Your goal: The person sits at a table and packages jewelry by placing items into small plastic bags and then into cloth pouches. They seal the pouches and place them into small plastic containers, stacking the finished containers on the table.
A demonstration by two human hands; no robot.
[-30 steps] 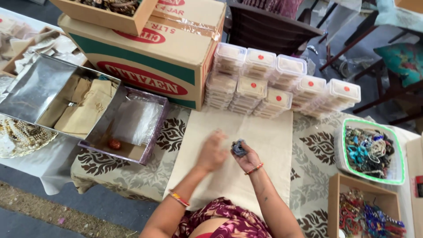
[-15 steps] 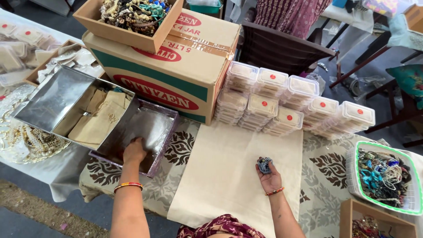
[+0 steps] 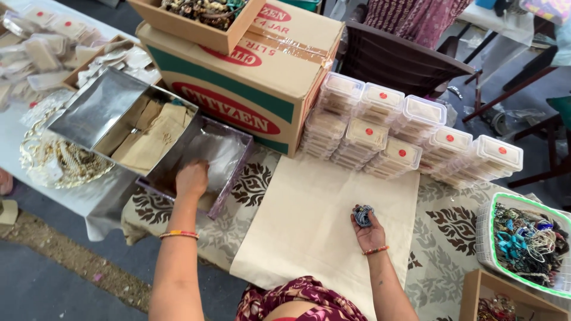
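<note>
My left hand (image 3: pixel 191 178) reaches into a shallow purple-edged tray (image 3: pixel 233 177) that holds clear plastic pouches (image 3: pixel 215 153); its fingers are inside the tray and what they touch is hidden. My right hand (image 3: pixel 369 232) rests palm up on a cream cloth (image 3: pixel 309 220) and holds a small dark bundle of jewellery (image 3: pixel 361 216). Both wrists wear orange bangles.
Stacks of clear lidded boxes with red dots (image 3: pixel 404 134) line the cloth's far edge. A large cardboard carton (image 3: pixel 250 77) stands behind the tray. A silver box with beige pouches (image 3: pixel 143 134) is at left. A green-rimmed basket of beads (image 3: pixel 526 241) and a wooden box (image 3: pixel 511 300) are at right.
My left hand went from the cloth's middle over to the purple tray and stays inside it. My right hand settled onto the cloth with the bundle. The view shifted slightly.
</note>
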